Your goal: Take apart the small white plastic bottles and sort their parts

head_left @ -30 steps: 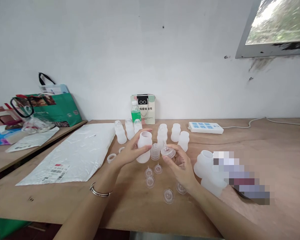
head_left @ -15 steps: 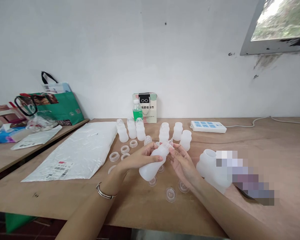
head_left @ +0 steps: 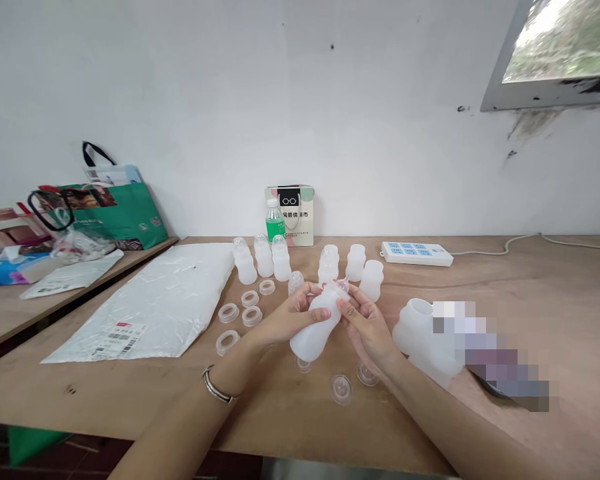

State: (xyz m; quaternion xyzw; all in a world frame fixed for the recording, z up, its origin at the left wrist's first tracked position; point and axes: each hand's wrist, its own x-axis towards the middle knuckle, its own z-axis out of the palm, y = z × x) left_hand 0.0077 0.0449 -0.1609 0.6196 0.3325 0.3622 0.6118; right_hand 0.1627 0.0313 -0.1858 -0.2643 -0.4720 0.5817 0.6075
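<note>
My left hand (head_left: 291,316) is closed round the body of a frosted white baby bottle (head_left: 312,335), which tilts with its neck up and to the right. The fingers of my right hand (head_left: 373,330) close on a clear bottle nipple (head_left: 343,287) with its collar at the bottle's mouth. How far the collar sits on the neck is hard to make out. Loose clear nipples (head_left: 341,389) lie on the table below my hands. Several translucent collar rings (head_left: 229,313) lie to the left of my left hand.
Capped bottles (head_left: 245,263) and open bottles (head_left: 372,280) stand behind my hands. More bottles (head_left: 420,333) are at the right, by a pixelated patch. A white mailer (head_left: 155,300) lies left; a power strip (head_left: 417,253), green-labelled bottle (head_left: 275,223) and paper bag (head_left: 303,230) are at the back.
My left hand and the baby bottle have shifted slightly right, towards my right hand. The bottle is tipped a little more upright, and more of the collar rings show at the left.
</note>
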